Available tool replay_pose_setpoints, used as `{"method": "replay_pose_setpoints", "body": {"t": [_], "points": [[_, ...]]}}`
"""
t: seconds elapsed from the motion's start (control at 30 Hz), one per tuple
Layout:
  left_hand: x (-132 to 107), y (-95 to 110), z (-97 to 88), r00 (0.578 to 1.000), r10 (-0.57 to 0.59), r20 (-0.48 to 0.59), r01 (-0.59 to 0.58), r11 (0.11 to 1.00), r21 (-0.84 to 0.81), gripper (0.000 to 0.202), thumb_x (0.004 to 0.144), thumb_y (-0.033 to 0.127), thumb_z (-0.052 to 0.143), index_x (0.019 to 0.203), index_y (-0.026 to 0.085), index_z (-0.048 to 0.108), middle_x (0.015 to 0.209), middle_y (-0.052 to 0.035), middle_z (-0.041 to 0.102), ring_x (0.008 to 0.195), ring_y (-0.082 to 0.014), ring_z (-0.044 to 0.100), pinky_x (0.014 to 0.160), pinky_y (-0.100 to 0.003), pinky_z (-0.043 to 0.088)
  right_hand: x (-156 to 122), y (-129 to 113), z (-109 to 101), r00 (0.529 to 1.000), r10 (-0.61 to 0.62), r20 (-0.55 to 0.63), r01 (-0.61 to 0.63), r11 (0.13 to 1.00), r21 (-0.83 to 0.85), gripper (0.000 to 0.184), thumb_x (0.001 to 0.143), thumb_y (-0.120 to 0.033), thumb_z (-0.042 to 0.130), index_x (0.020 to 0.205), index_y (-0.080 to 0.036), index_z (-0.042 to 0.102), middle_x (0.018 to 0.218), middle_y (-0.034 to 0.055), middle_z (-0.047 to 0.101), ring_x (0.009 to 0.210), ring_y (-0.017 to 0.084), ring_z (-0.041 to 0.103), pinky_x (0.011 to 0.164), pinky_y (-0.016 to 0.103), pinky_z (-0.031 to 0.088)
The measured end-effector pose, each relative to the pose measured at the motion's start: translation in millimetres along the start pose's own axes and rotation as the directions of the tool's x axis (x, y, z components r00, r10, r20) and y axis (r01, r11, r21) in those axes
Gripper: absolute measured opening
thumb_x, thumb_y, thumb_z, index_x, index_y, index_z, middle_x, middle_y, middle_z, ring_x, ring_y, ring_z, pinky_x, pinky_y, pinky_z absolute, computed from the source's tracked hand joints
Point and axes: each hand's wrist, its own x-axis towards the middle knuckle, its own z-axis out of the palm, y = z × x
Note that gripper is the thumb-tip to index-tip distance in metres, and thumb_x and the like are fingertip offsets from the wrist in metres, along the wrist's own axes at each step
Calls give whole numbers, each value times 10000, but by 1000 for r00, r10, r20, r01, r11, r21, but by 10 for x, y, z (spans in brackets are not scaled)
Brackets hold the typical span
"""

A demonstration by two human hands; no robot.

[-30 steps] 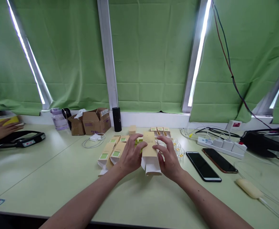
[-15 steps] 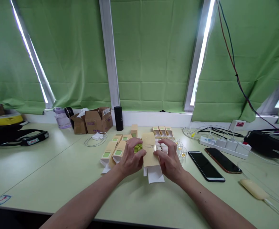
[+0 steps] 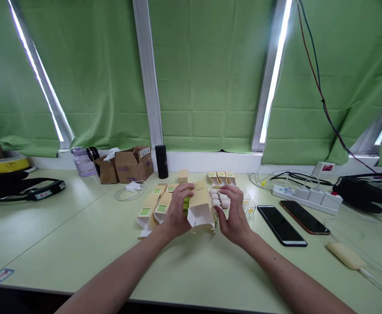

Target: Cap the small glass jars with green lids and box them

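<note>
My left hand grips a small tan carton by its left side. The carton's near end gapes towards me and shows its white inside. My right hand is just right of the carton, thumb and fingers apart, with nothing in it. Behind that hand stand several small whitish pieces in a cluster. Left of my left hand lie several tan cartons with green windows, white flaps out. Small green items are partly hidden behind my left fingers. Clear round cups stand right of my right hand.
Three tan cartons and one upright box are farther back. A black cylinder and a brown cardboard box stand by the wall. To the right are two phones and a power strip with cables.
The carton has turned from flat-side view so its near end now faces me, opened out. My right hand has let go of its edge and spread its fingers; my left hand still holds it.
</note>
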Motion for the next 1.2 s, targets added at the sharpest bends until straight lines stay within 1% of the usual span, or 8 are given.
{"method": "replay_pose_setpoints", "body": {"t": [0.2, 0.37, 0.57, 0.77, 0.87, 1.0, 1.13, 1.2], "points": [[-84, 0, 62, 964, -260, 53, 264, 959, -103, 572, 853, 201, 742, 1374, 232, 507, 1315, -160, 617, 1261, -330, 588, 1067, -547, 498, -16, 23, 17, 997, 74, 2, -74, 996, 45, 493, 958, -180, 572, 1416, -262, 408, 1349, 147, 527, 1294, 350, 499, 1080, 621, 456], [-126, -14, 90, 833, -537, 129, 550, 786, -283, 475, 895, 354, 750, 1323, 220, 595, 1204, -123, 694, 1135, -298, 654, 972, -449, 532, -10, 11, 17, 992, 127, 1, -127, 989, 77, 464, 953, -205, 583, 1390, -263, 435, 1330, 141, 537, 1276, 346, 515, 1069, 598, 474], [-44, -46, 82, 734, -654, 185, 649, 595, -474, 593, 882, 482, 779, 1354, 171, 601, 1228, -142, 703, 1136, -278, 651, 963, -401, 518, 6, 3, 6, 988, 153, 35, -156, 980, 119, 434, 951, -204, 596, 1362, -259, 466, 1344, 144, 542, 1301, 336, 523, 1097, 590, 473], [-2, -47, 123, 570, -766, 297, 707, 273, -653, 633, 813, 513, 851, 1294, 169, 626, 1208, -129, 723, 1104, -243, 686, 958, -359, 542, 28, -23, -13, 978, 176, 113, -195, 961, 194, 435, 985, -219, 583, 1405, -278, 489, 1411, 141, 530, 1377, 318, 517, 1128, 564, 487], [-4, -42, 136, 552, -761, 341, 697, 196, -690, 617, 798, 500, 869, 1259, 155, 647, 1224, -144, 730, 1133, -260, 686, 972, -357, 539, 36, -45, -25, 969, 179, 169, -214, 951, 221, 434, 999, -228, 580, 1424, -288, 515, 1470, 141, 508, 1438, 319, 476, 1163, 580, 467], [-17, -17, 141, 550, -736, 395, 723, 183, -666, 601, 817, 495, 854, 1278, 164, 656, 1179, -136, 742, 1123, -273, 687, 906, -341, 545, 40, -70, -29, 950, 200, 238, -261, 930, 258, 418, 1019, -251, 571, 1433, -313, 554, 1528, 134, 474, 1492, 322, 432, 1152, 585, 498], [-14, 37, 136, 532, -729, 430, 755, 179, -631, 664, 822, 533, 843, 1339, 191, 605, 1026, -84, 741, 953, -222, 699, 800, -307, 528, 37, -65, -15, 940, 223, 256, -306, 884, 354, 371, 1041, -275, 555, 1407, -321, 597, 1529, 131, 459, 1498, 304, 444, 1104, 512, 573], [1, 72, 129, 512, -742, 432, 771, 176, -612, 708, 816, 560, 841, 1359, 204, 557, 954, -54, 730, 838, -190, 684, 731, -287, 503, 30, -47, -5, 934, 240, 265, -335, 849, 409, 358, 1052, -278, 543, 1402, -323, 606, 1533, 128, 452, 1446, 289, 515, 1095, 479, 589]]}}
